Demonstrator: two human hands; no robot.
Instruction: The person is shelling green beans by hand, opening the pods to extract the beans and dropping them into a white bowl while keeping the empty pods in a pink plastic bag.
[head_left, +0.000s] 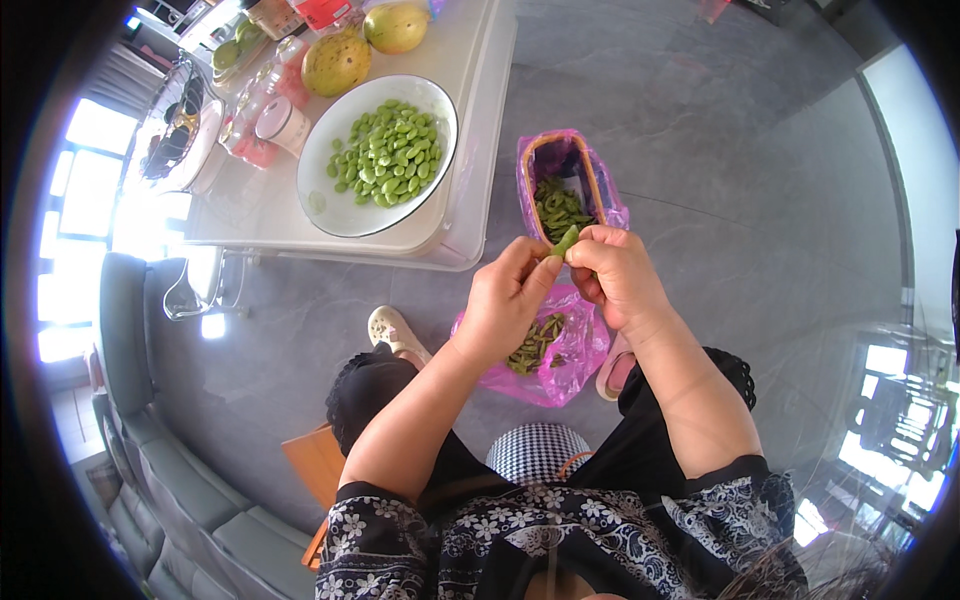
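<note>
Both hands meet around one green edamame pod (564, 241). My left hand (511, 289) pinches its lower end between thumb and fingers, and my right hand (616, 271) grips the side near its upper end. Just beyond them stands a bin lined with a purple plastic bag (613, 196), with green pods or hulls (556, 206) inside. Beneath my hands, an open pink plastic bag (574, 379) on the floor holds more pods (534, 346). To the left, a white enamel basin (319, 154) contains many shelled green beans (390, 154).
The basin rests on a covered table (469, 142) at the left. Two yellow-green mangoes (336, 64), a lidded cup (282, 122) and several jars stand behind it. A checked round stool (536, 450) is between my legs. A grey sofa (187, 480) lines the lower left.
</note>
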